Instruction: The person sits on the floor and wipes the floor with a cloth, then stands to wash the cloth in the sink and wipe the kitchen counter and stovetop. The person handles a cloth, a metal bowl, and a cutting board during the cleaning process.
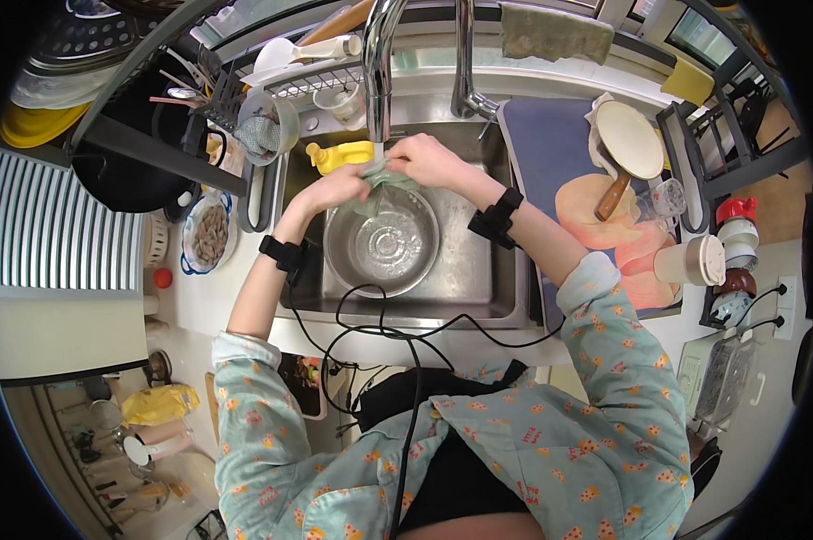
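Over a stainless-steel sink (467, 256), my left hand (342, 185) and my right hand (423, 158) both grip a pale green cloth (386, 177), just under the chrome faucet (378, 88). Water seems to run from the spout onto the cloth. Below the cloth, a round metal basin (382, 236) stands in the sink with some clear water in it. A yellow plastic bottle (342, 156) lies behind my left hand, near the sink's rear left corner. Part of each hand's fingers is hidden by the cloth.
Black cables (386, 331) loop across the sink's front edge. Left of the sink are a dish of brownish food (210, 236) and a clear container (266, 128). On the right, a blue-grey mat (541, 148) bears a cream pan (629, 138), a glass (666, 198) and a lidded cup (690, 261).
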A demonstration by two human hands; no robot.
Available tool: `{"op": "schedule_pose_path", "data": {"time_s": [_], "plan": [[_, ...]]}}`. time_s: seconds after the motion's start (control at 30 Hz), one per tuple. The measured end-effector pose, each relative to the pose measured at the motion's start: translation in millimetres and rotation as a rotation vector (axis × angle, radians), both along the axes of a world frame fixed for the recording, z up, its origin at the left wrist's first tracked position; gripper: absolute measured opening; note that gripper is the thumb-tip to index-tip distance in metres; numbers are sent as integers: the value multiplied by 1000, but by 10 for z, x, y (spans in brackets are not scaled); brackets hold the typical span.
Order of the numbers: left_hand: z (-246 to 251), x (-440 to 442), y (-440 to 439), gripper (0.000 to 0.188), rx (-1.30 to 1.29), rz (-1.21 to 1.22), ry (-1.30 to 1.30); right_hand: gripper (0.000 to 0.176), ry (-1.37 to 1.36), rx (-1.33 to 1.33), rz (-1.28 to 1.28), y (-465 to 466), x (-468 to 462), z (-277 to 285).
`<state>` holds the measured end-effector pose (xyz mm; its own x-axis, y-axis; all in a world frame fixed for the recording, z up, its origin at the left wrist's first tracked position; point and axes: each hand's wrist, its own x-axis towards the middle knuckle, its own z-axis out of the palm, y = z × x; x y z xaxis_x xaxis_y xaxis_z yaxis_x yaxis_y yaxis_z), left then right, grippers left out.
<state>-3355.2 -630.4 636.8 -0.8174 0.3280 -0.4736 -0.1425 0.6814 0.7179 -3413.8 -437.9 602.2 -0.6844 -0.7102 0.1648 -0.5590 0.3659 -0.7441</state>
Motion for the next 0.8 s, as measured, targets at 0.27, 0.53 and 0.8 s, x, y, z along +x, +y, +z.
{"op": "schedule_pose_path", "data": {"time_s": [0.27, 0.53, 0.8], "plan": [[-115, -35, -36, 28, 133, 65, 176, 20, 101, -92, -4, 6, -80, 17], [-90, -96, -61, 19, -189, -20, 349, 19, -215, -43, -16, 134, -62, 9], [43, 17, -116, 27, 312, 160, 182, 21, 132, -67, 65, -53, 25, 22]]}}
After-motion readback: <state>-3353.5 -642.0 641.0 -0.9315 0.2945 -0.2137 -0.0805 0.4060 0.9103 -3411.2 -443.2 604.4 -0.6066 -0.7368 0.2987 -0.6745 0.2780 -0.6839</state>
